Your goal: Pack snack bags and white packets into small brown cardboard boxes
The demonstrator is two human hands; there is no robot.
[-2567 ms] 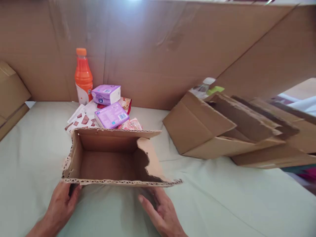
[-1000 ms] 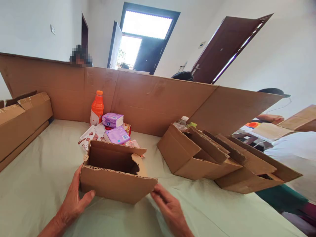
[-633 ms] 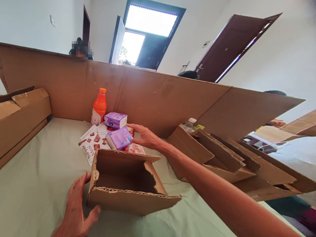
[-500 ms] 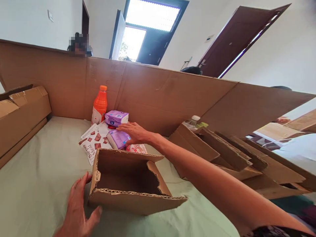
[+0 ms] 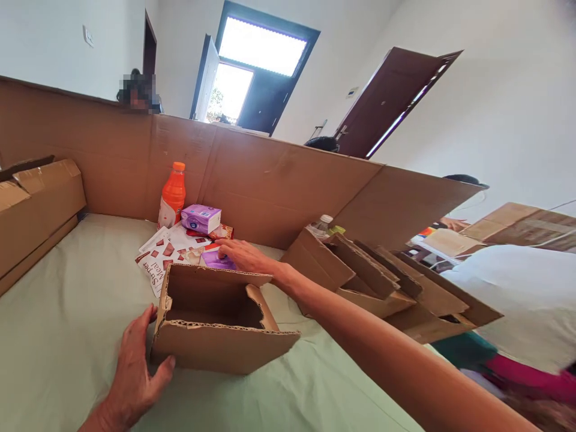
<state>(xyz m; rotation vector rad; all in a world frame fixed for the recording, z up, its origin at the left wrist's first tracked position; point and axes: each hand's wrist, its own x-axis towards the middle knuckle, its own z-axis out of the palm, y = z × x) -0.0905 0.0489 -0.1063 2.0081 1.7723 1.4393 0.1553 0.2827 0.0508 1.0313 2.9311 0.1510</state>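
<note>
An open-topped cardboard box (image 5: 220, 351) with torn, ragged edges stands in front of me. My left hand (image 5: 137, 366) is at its left corner, thumb spread away from the fingers. Some fingertips are at the box's side; firm contact is not clear. Beyond the far wall of the box, my right hand (image 5: 245, 255) has its fingers closed over a purple tissue pack (image 5: 216, 259), partly hidden by the box rim. A second purple tissue pack (image 5: 201, 218) lies behind it. Around them are a white "Super Meal" packet (image 5: 157, 264), a red packet (image 5: 222, 231) and an orange bottle (image 5: 173, 195).
A tall cardboard partition (image 5: 270, 180) runs along the back. More cardboard boxes stand on the left (image 5: 40, 204) and right (image 5: 360, 270); a clear bottle (image 5: 323, 224) pokes up behind the right ones. Another person in a white top (image 5: 517, 300) is at far right.
My right hand has drawn the nearer tissue pack slightly right and toward the box, uncovering part of the packets beneath. The left hand stays by the box corner. The view has turned slightly right.
</note>
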